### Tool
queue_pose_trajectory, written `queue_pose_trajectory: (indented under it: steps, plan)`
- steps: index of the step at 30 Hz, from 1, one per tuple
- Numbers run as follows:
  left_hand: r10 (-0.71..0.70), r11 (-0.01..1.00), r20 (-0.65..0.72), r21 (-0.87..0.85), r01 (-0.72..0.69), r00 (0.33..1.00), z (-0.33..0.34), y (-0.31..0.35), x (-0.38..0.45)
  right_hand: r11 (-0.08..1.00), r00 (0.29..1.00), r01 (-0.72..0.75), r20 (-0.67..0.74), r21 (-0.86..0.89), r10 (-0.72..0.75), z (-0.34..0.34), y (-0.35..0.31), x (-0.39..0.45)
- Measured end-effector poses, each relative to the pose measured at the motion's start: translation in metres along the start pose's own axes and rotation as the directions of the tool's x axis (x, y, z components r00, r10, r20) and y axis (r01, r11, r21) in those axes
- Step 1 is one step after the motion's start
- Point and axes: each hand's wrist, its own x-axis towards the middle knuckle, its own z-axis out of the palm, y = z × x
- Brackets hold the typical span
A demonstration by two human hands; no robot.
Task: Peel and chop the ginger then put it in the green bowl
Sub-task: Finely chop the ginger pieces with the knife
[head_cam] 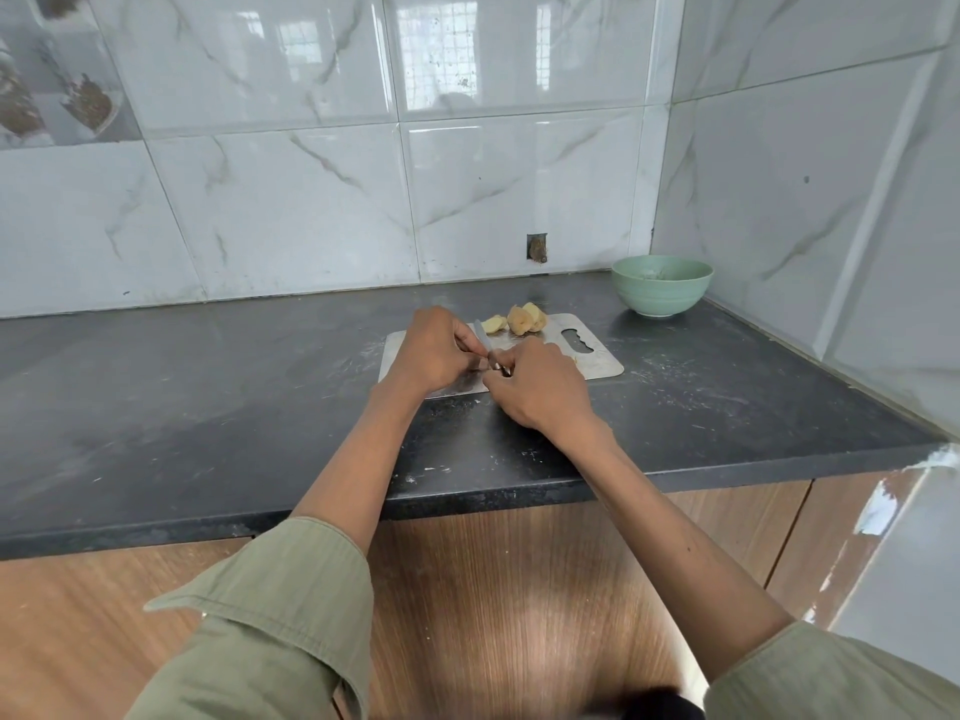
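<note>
A steel cutting board (pixel 597 363) lies on the dark counter. Several peeled, yellowish ginger pieces (pixel 521 319) sit at its far edge. Both hands meet over the middle of the board. My right hand (pixel 540 389) grips the dark handle of a small knife (pixel 481 337), whose blade points up and to the left. My left hand (pixel 431 350) has its fingers curled against the blade, around a small ginger piece that is mostly hidden. The green bowl (pixel 661 291) stands at the back right, near the wall corner.
Tiled walls close off the counter behind and on the right. The counter's front edge (pixel 467 498) runs below my forearms, with wooden cabinet fronts under it. Pale scraps and smears dot the counter around the board.
</note>
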Motion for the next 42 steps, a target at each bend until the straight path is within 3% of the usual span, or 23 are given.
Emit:
queue_pose_trajectory:
  steps: [6, 12, 23, 42]
  plan:
    - [0.010, 1.000, -0.009, 0.007, -0.010, 1.000, 0.001, -0.001, 0.001, 0.998, 0.998, -0.040, 0.037, -0.049, 0.042, 0.004, -0.003, 0.010]
    - [0.005, 1.000, -0.006, 0.003, -0.004, 1.000, 0.001, 0.000, 0.000, 0.995, 0.996, -0.053, -0.075, -0.085, 0.047, 0.011, -0.006, 0.003]
    - [-0.020, 1.000, -0.016, -0.010, 0.020, 1.000, -0.002, -0.004, 0.001, 1.000, 0.998, 0.020, -0.063, 0.021, -0.018, 0.002, -0.003, -0.007]
    - [-0.031, 0.999, -0.015, -0.027, 0.030, 0.999, -0.001, -0.003, 0.001, 1.000, 0.999, 0.010, -0.039, 0.017, -0.009, -0.001, -0.003, -0.008]
